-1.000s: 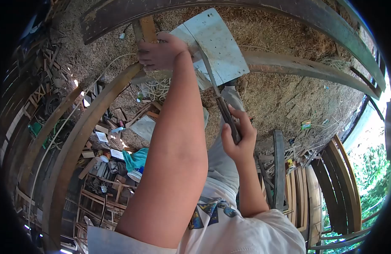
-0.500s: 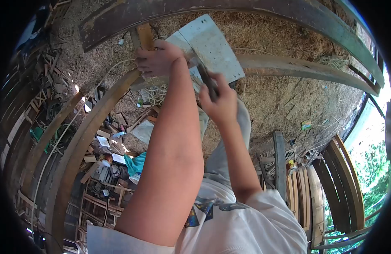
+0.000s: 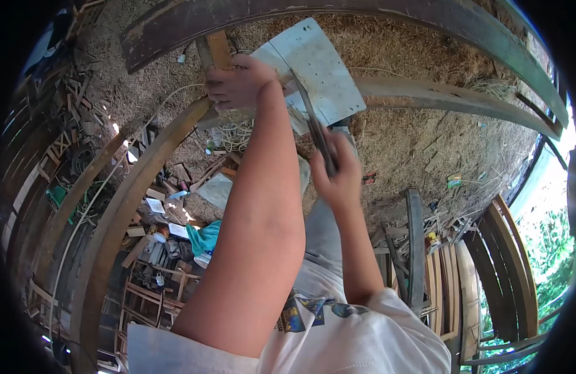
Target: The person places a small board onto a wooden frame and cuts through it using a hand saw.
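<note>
My right hand (image 3: 339, 171) is wrapped round the dark handle of a handsaw (image 3: 314, 124). The saw is seen edge-on, its narrow blade running up to a wooden piece beside my left hand. My left hand (image 3: 241, 82) lies over that wooden piece (image 3: 220, 50), its fingers pointing left and pressing on or round it; the hand covers most of the wood. Just right of the left hand, a pale board with small dark holes (image 3: 325, 68) is tilted beneath the saw.
Long curved-looking beams (image 3: 338, 7) cross the top, and another (image 3: 444, 95) runs right of the board. Sawdust covers the ground (image 3: 419, 143). Wood scraps and a teal cloth (image 3: 204, 237) lie at the left. Slatted wood (image 3: 447, 287) stands at the lower right.
My right hand and the saw first moved up and left toward my left hand, then came partway back down and right. My left hand stays over the wood.
</note>
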A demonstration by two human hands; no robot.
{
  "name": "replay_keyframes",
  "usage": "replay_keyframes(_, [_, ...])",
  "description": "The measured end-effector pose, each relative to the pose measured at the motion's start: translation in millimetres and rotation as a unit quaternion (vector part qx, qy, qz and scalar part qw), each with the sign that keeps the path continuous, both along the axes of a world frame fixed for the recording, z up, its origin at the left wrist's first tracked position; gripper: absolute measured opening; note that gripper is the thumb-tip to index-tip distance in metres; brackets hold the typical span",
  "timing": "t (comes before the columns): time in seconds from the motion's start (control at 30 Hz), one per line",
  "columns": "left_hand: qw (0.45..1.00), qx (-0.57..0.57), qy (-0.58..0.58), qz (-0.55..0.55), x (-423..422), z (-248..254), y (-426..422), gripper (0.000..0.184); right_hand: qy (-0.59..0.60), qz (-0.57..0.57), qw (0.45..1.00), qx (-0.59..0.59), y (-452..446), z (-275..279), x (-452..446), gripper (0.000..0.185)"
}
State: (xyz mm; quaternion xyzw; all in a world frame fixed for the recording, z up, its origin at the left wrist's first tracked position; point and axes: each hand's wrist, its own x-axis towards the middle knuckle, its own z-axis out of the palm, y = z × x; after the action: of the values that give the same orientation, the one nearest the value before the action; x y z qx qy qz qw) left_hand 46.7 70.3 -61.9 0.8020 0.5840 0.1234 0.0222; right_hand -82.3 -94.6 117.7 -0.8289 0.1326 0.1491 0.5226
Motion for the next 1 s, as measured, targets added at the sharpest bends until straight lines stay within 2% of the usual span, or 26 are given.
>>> replay_keyframes(0.03, [1.000,0.002,-0.003,0.000,4.5,0.9,0.1,0.054,-0.003,0.000,1.000,0.002,-10.1,18.2,-11.5,0.039])
replay_keyframes(0.1, [1.000,-0.005,0.003,0.001,3.5,9.5,-1.2,0.055,0.099,-0.040,0.993,0.040,-25.3,54.4,-33.0,0.037])
replay_keyframes(0.13, [1.000,-0.006,0.006,0.001,-0.9,16.0,-2.7,0.055,0.102,-0.041,0.993,0.039,-21.7,45.4,-29.1,0.037])
replay_keyframes(0.2, [0.997,-0.067,0.029,0.010,8.2,23.4,-3.5,0.054,0.010,-0.016,1.000,0.014,-4.0,-4.1,4.8,0.038])
replay_keyframes(0.27, [0.998,-0.058,0.032,0.017,5.6,20.6,-2.5,0.054,0.053,0.011,0.999,-0.006,9.7,-23.4,36.4,0.039])
replay_keyframes(0.3, [0.998,-0.051,0.032,0.020,6.8,16.8,-1.9,0.054,0.093,0.035,0.995,-0.027,11.5,-26.9,44.5,0.040])
replay_keyframes(0.37, [0.999,-0.022,0.043,0.007,-3.1,5.4,-2.9,0.054,0.060,0.024,0.997,-0.042,-1.1,-0.3,-0.7,0.039])
replay_keyframes(0.43, [0.999,0.016,0.038,0.000,5.7,4.6,1.5,0.054,0.042,-0.058,0.996,0.056,-22.1,32.3,-36.0,0.039])
replay_keyframes(0.47, [0.999,-0.032,0.031,0.007,7.5,14.5,1.0,0.054,0.048,-0.059,0.996,0.057,-23.9,31.8,-38.5,0.039])
replay_keyframes(0.5, [0.996,-0.082,0.023,0.016,5.4,22.0,-1.7,0.054,0.077,-0.041,0.994,0.059,-27.7,30.5,-38.2,0.039])
replay_keyframes(0.57, [0.996,-0.085,0.016,0.018,15.7,27.2,-1.8,0.053,0.083,-0.023,0.994,0.065,-17.8,-1.6,-6.9,0.039])
replay_keyframes(0.63, [0.995,-0.089,0.030,0.024,8.2,29.2,-6.5,0.052,0.059,0.023,0.998,-0.017,8.6,-37.8,28.3,0.039])
replay_keyframes(0.73, [0.997,-0.067,0.034,0.023,-4.8,20.6,-5.6,0.050,0.089,0.017,0.996,0.001,-9.3,-0.2,5.9,0.039])
replay_keyframes(0.8, [1.000,-0.013,0.020,0.007,5.3,6.9,-1.0,0.050,0.009,-0.034,0.997,0.064,-31.7,27.4,-41.5,0.041])
replay_keyframes(0.87, [0.999,-0.037,0.028,0.010,0.0,14.8,-2.1,0.050,0.055,-0.010,0.997,0.059,-38.0,31.8,-44.6,0.041])
replay_keyframes(0.93, [0.998,-0.054,0.007,0.008,16.2,18.7,-0.1,0.051,0.071,-0.001,0.997,0.023,-19.0,12.2,-13.6,0.038])
replay_keyframes(1.0, [0.997,-0.070,0.031,0.006,5.3,25.5,-3.1,0.059,0.025,0.037,0.998,-0.054,12.5,-43.1,26.3,0.038])
